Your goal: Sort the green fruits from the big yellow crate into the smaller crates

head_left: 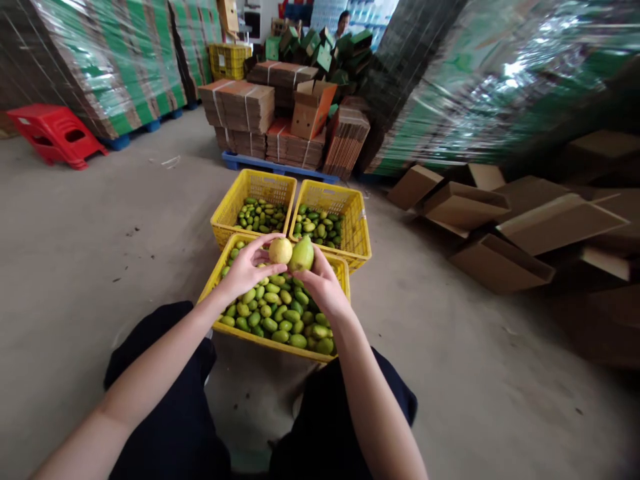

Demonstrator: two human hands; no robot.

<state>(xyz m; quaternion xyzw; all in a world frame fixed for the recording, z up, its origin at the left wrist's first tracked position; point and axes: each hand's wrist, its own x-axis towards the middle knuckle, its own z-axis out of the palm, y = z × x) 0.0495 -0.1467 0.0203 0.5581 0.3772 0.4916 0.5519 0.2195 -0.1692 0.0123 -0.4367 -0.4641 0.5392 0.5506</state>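
Note:
My left hand [253,265] has its fingers closed around a round, pale yellow fruit [280,251]. Right beside it, my right hand [320,277] grips a green, pear-shaped fruit [302,255]. Both fruits are held up side by side above the near yellow crate [265,340]; their exact kind is unclear. Many oval green and yellowish fruits [280,313] fill that crate. Behind it stand a left yellow crate [227,217] and a right yellow crate [357,230], each partly filled with similar fruit.
Bundled flat cardboard [237,107] and an open carton [311,110] rest on a blue pallet [275,165]. Open cartons [467,207] lie at right. A red stool [57,133] stands left, near wrapped green stacks [120,60]. A person [343,23] is in the background.

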